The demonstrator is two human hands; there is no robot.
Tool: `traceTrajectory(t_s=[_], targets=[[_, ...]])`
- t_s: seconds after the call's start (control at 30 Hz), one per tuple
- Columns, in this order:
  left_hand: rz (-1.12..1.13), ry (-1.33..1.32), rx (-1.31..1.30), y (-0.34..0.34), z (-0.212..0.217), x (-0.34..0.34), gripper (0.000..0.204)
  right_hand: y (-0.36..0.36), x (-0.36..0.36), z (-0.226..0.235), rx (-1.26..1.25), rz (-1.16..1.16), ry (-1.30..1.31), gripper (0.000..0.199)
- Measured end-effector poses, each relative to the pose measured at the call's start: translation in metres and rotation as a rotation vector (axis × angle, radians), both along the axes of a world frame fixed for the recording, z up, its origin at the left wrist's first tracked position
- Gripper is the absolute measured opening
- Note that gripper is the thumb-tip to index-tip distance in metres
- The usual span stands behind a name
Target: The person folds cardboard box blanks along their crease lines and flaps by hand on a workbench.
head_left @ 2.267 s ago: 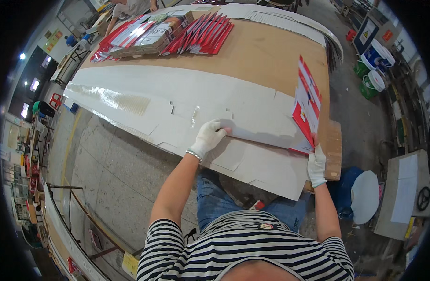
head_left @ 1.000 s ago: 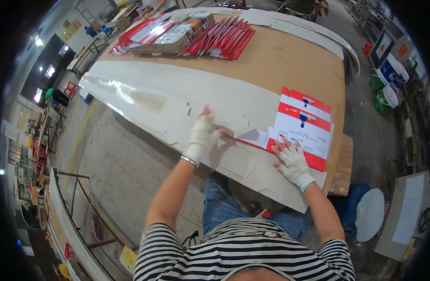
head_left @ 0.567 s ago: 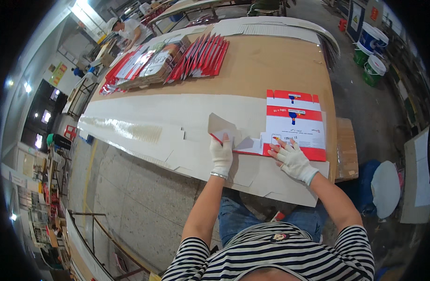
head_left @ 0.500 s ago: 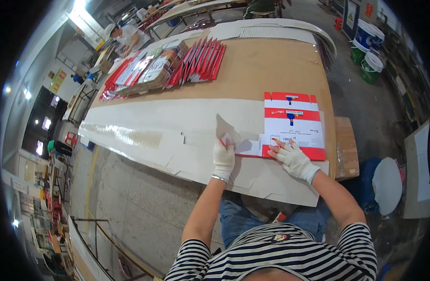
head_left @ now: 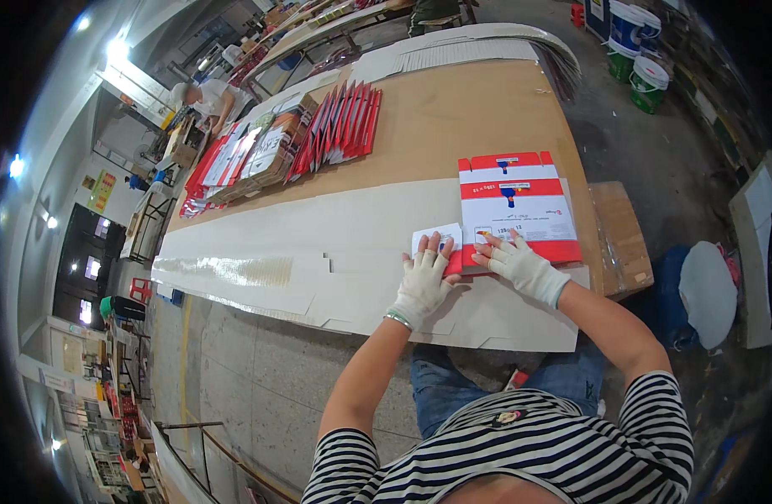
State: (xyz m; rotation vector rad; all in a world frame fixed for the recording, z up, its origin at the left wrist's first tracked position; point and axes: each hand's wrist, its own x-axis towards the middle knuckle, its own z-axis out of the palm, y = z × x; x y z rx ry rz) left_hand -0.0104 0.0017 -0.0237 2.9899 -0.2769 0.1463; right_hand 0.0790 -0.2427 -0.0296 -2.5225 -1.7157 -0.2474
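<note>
A red-and-white printed cardboard carton [head_left: 524, 214], folded flat, lies near the right end of the table's near edge. My left hand [head_left: 425, 286], in a white glove with bare fingertips, rests on a small white-and-red flap [head_left: 436, 238] at the carton's lower left. Its fingers are stretched out and apart. My right hand [head_left: 524, 273], gloved the same way, is spread flat on the carton's lower red-and-white part. Neither hand grips anything. Both sets of fingertips point away from me, and the hands are close together but apart.
Pale cardboard sheets [head_left: 377, 244] cover the table's near side. Farther off stand a row of folded red cartons [head_left: 339, 130] and a strapped bundle [head_left: 272, 151]. A brown box [head_left: 619, 235] stands at the table's right, with buckets [head_left: 648, 84] beyond. A co-worker [head_left: 209, 101] is at far left.
My left hand has moved right, from closed around a raised greyish flap to spread flat. The flap now lies down with its printed side up. My right hand stays on the carton.
</note>
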Motion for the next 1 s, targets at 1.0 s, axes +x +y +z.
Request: traceTrajectory(t_s=[1.0], targets=[[0.205,0.303,-0.079,-0.012,-0.003,0.01,0.07,-0.003,-0.006,-0.01,-0.023,0.069,0.012,0.051]])
